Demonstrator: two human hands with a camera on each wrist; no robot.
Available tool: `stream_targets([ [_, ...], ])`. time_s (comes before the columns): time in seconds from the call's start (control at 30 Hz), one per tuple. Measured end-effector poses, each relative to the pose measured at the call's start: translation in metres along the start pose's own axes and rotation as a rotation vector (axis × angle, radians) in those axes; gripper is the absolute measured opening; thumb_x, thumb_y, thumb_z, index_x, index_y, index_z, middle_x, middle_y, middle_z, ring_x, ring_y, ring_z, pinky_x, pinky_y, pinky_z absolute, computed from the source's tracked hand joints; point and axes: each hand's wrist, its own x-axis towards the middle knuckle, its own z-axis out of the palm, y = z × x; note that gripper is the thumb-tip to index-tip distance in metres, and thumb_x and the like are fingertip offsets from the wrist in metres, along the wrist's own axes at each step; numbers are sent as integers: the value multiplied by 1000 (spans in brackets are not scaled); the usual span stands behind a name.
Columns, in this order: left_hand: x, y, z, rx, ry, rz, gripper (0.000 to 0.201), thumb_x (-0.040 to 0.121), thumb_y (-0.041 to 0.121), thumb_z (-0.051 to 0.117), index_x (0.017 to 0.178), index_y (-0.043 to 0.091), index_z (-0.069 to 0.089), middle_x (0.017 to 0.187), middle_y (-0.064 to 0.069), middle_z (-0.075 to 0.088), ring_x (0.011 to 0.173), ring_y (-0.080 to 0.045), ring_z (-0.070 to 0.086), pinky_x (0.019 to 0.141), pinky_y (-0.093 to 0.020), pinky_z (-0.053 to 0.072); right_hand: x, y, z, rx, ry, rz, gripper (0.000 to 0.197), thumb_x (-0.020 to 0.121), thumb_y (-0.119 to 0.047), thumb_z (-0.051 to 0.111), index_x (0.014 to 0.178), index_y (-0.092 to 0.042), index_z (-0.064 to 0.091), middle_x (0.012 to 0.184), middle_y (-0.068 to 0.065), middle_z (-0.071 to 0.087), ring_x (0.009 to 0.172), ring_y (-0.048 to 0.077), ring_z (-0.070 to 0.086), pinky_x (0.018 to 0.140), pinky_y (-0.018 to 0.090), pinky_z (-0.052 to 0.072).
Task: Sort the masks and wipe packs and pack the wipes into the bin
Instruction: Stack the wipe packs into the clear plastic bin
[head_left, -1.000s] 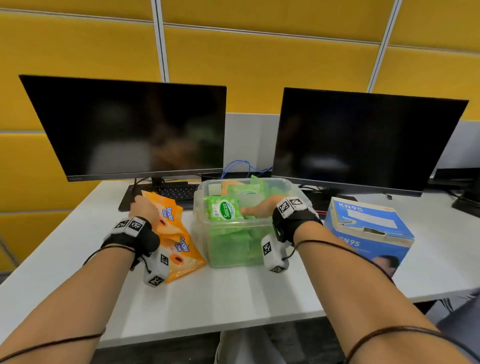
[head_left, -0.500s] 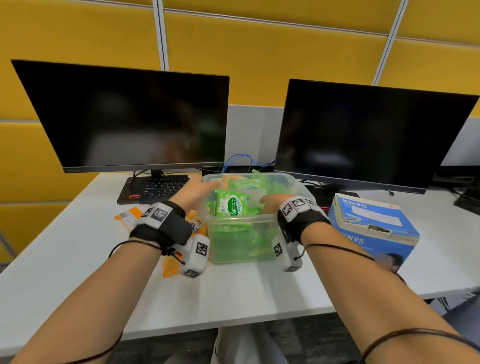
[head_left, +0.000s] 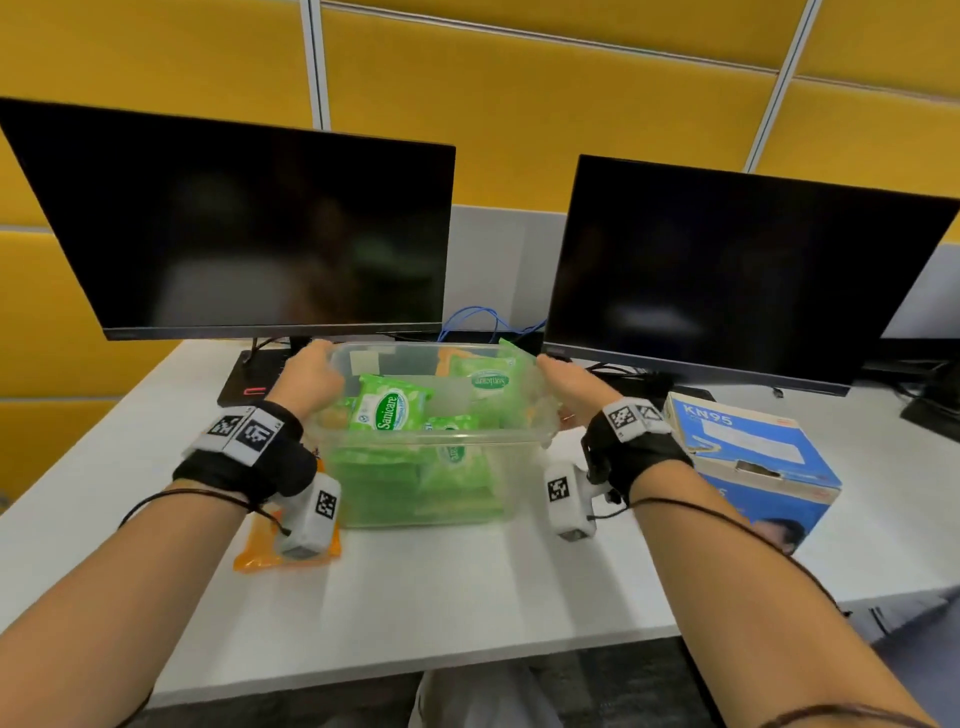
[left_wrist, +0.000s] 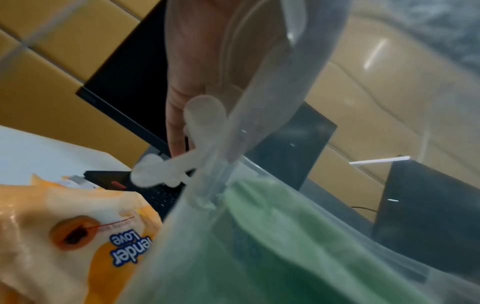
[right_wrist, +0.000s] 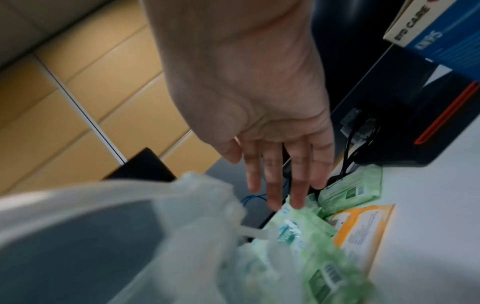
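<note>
On the white desk (head_left: 467, 597), between the two dark monitors, I see the clear bin (head_left: 431, 447) holding green Sanicare wipe packs (head_left: 389, 408), stacked to about the rim, some tilted. My left hand (head_left: 309, 376) is on the bin's left rim; the left wrist view shows the palm against the clear wall by the hinged latch (left_wrist: 176, 170), fingers running along it. Whether they actually curl over the rim I cannot tell. My right hand (head_left: 569, 387) sits at the bin's right rim; in the right wrist view its fingers (right_wrist: 275, 185) are straight and spread, tips just above a green pack (right_wrist: 293, 224), gripping nothing. An orange Tender Love pack (head_left: 270, 551) lies on the desk touching the bin's left wall, partly under my left wrist camera. Right wrist view also shows loose packs outside the bin on its right: one more green (right_wrist: 353, 193), one orange (right_wrist: 363, 230). Blue KN95 mask box (head_left: 753, 467) stands on the desk right of the bin, near but apart. Keyboard (head_left: 249, 379) behind my left hand.
</note>
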Motion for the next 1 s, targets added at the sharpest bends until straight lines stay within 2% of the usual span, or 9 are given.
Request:
stream_targets([
  [0.17,1,-16,-18,4,30,-49,39,97,11,41,136,7,43,137,-22,47,125,-37,45,101,-40,37,29,-3,0,1,36,39,18,97,-19,45,108,-8,55,88,8,62,66,18,58,63,28,49],
  [0.33,1,-19,-18,38,5,-54,43,95,9,42,137,12,38,138,-24,46,125,-38,47,99,-41,39,42,28,25,-190,-91,62,31,96,-21,50,125,-10,54,124,12,58,94,28,59,78,31,49],
  [0.47,-1,-15,-21,126,-35,-17,53,91,11,48,140,26,35,137,-19,48,123,-38,49,102,-46,42,55,51,34,-574,6,-34,38,91,-20,57,127,-9,54,128,13,58,104,31,55,84,29,42],
  [0.57,-4,-14,-21,290,-81,68,56,90,13,48,138,37,36,142,-16,39,126,-39,43,104,-51,39,65,57,41,-426,-13,-22,41,97,-13,46,137,-3,43,139,13,48,115,29,54,71,18,53],
  [0.63,-8,-11,-19,455,-41,167,58,91,7,48,140,36,37,150,-13,24,137,-37,28,111,-53,30,65,55,39,-435,-28,-120,31,101,-7,36,129,-7,49,133,13,49,116,28,55,79,26,56],
  [0.73,-12,0,-18,615,-38,451,54,93,6,48,139,33,42,157,-1,20,146,-24,14,116,-49,17,70,46,30,-422,79,-217,21,96,-11,49,113,-10,60,114,18,59,109,33,58,83,35,51],
  [0.87,-15,12,-18,564,-289,556,41,97,46,39,138,40,42,154,11,30,144,-12,23,116,-48,23,52,10,0,72,408,-320,11,85,-12,61,92,-4,59,89,12,59,83,25,62,49,5,43],
  [0.9,-17,14,-18,598,-363,558,46,94,56,37,138,43,40,154,13,28,145,-12,20,116,-50,21,43,0,-7,154,471,-388,11,85,-13,60,93,-7,57,92,12,59,85,23,62,51,5,46],
  [1.0,-20,16,-17,711,-510,555,56,87,70,34,140,50,33,156,13,24,146,-15,19,116,-51,19,14,-25,-13,333,371,-592,6,86,-18,57,91,-19,55,104,14,64,95,23,68,72,32,61],
])
